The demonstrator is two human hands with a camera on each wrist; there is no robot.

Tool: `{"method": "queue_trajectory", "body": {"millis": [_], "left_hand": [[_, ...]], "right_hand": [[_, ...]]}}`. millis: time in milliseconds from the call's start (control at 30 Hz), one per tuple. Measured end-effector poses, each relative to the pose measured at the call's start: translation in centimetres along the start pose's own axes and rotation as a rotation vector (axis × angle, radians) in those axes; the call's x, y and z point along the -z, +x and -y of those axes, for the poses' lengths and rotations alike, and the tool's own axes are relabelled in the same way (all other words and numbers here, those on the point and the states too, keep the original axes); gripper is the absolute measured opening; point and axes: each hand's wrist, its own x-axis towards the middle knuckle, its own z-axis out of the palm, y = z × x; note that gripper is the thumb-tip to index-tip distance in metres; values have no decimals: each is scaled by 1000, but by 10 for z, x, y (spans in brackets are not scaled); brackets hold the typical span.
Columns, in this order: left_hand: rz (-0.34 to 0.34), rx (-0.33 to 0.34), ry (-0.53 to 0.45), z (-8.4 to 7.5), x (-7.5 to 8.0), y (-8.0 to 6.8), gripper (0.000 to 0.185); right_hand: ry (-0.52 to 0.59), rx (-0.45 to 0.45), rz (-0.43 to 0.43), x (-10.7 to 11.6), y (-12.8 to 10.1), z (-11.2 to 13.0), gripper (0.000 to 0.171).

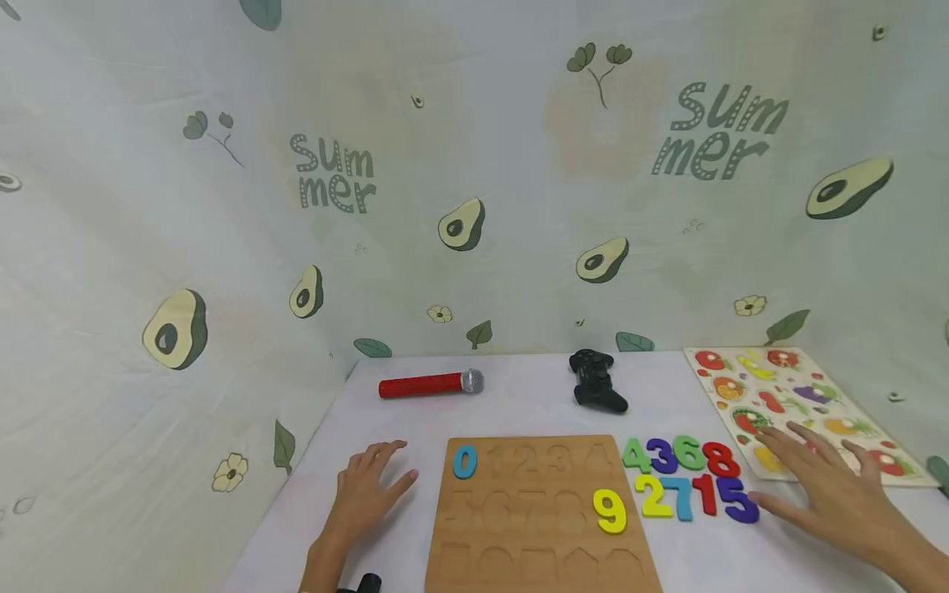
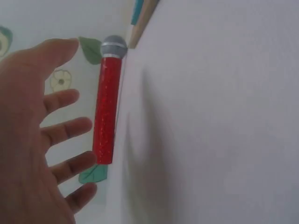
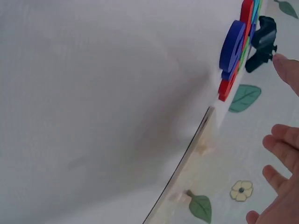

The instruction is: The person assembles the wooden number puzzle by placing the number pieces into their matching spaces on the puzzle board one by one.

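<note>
A brown wooden number board [image 1: 482,568] lies in front, with a blue 0 [image 1: 465,462] at its top left and a yellow 9 [image 1: 610,511] at its right side. Just left of the board is my left hand [image 1: 365,494], fingers spread and holding nothing. My right hand [image 1: 830,494] hovers with spread fingers over the near part of the fruit board [image 1: 845,375], its thumb close to the purple 5 [image 1: 737,501]. Loose numbers stand in two rows right of the wooden board, among them a red 8 [image 1: 722,459] and a yellow 2 [image 1: 652,497].
A red microphone [image 1: 423,385] with a silver head lies at the back left of the white table [image 1: 519,395]. The black game controller [image 1: 596,381] is at the back centre. Behind the table hangs a cloth [image 1: 519,165] printed with avocados.
</note>
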Motion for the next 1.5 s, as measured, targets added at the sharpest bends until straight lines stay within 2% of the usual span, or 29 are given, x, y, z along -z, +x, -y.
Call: {"method": "queue_trajectory", "body": {"millis": [67,200,400,500,600,800,933,1200,1500], "left_hand": [[24,25,-91,-3,-5,1,58],[55,12,-234,-6,-16,2,60],[135,-16,-332,-7,-23,-3,58],[167,-27,-318,-7,-27,-5,57],[176,-66,-293,-6,-29,-7,56],[150,-200,-258,-6,-34,-16,51],[121,-255,-233,-5,-32,-16,50],[139,-294,-186,-5,-27,-13,49],[184,-284,-190,-6,-29,-13,47]], "right_hand": [[44,11,24,2,2,8,95],[114,52,55,4,6,22,85],[169,88,91,2,6,36,76],[172,71,107,-1,4,38,73],[167,78,111,-6,5,39,70],[138,134,108,-16,1,39,62],[146,141,111,-20,4,40,60],[144,140,120,-21,9,41,59],[157,125,163,-24,10,39,57]]}}
